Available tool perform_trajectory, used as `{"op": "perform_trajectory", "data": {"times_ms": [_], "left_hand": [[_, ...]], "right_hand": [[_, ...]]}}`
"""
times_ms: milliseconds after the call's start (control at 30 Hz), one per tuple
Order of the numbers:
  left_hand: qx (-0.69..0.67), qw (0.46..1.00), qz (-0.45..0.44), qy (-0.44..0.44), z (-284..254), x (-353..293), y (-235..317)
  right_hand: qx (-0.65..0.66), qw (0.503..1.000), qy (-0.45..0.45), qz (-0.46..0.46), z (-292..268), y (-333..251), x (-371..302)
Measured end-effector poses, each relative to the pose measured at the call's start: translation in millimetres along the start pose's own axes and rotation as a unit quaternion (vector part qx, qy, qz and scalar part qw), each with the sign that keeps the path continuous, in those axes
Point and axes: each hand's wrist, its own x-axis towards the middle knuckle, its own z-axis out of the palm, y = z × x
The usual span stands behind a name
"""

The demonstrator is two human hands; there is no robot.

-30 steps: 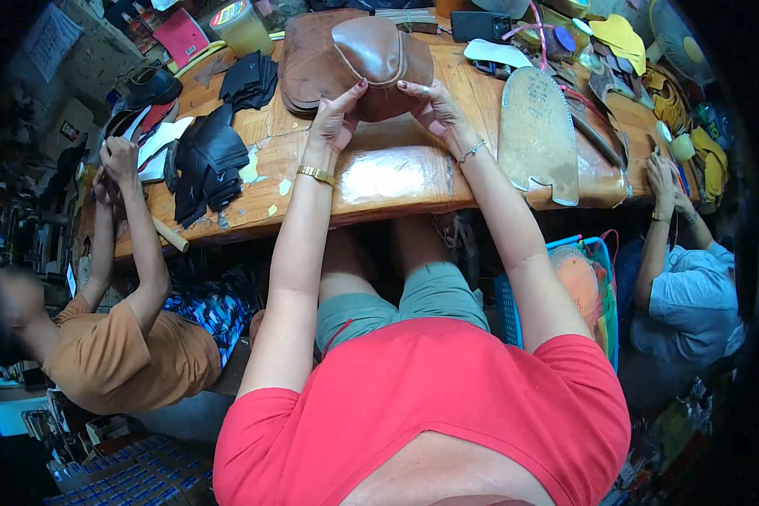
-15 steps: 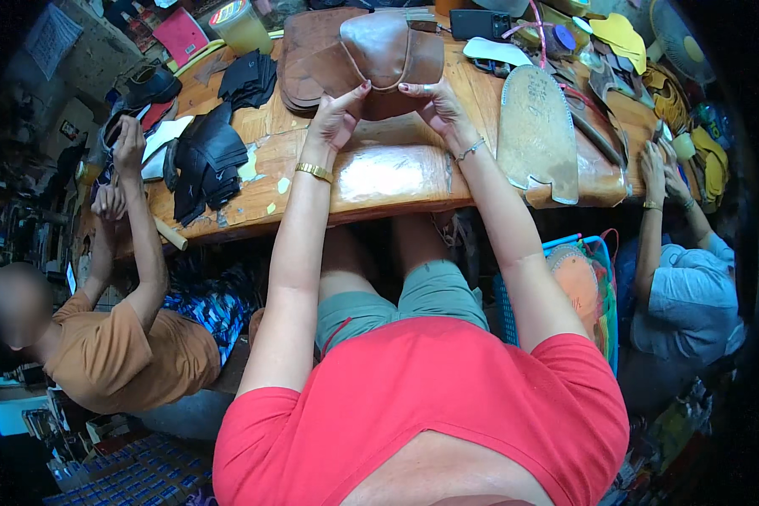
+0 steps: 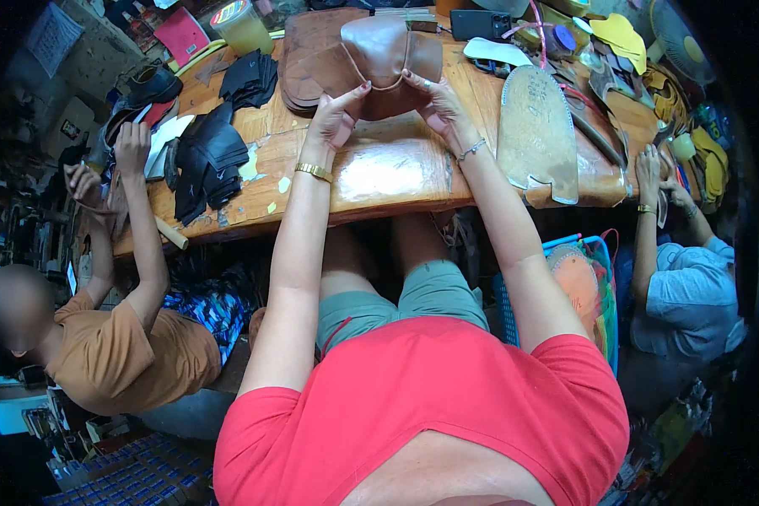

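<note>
A glossy brown leather shoe upper with a curved, raised seam is held up over the table. My left hand grips its near edge on the left, the thumb lying on top by the seam. Opposite it, my right hand pinches the other side, its thumb pressed on the leather beside the seam. The fingers of both hands are mostly hidden underneath. Behind and left of the upper lies a stack of flat brown leather pieces.
Black leather pieces lie to the left, below a smaller black stack. A large tan sole-shaped piece is at right, near a hammer-like handle. A blue basket stands beside my right arm. Co-workers sit on both sides.
My right thumb has shifted up and inward along the seam, and the upper has tilted slightly. The co-workers' hands on both sides have moved.
</note>
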Motion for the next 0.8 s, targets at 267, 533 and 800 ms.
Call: {"op": "perform_trajectory", "data": {"times_ms": [267,533,800], "left_hand": [[-0.05,0.998,-0.027,-0.005,-10,10,-7],[-0.063,0.997,0.002,-0.042,-12,9,-3],[0.153,0.986,0.064,0.024,-7,-24,69]], "right_hand": [[-0.013,1.0,-0.013,0.005,-1,-1,1],[-0.021,0.997,-0.058,0.047,-4,1,0],[0.1,0.991,-0.057,0.068,-24,-8,-4]]}}
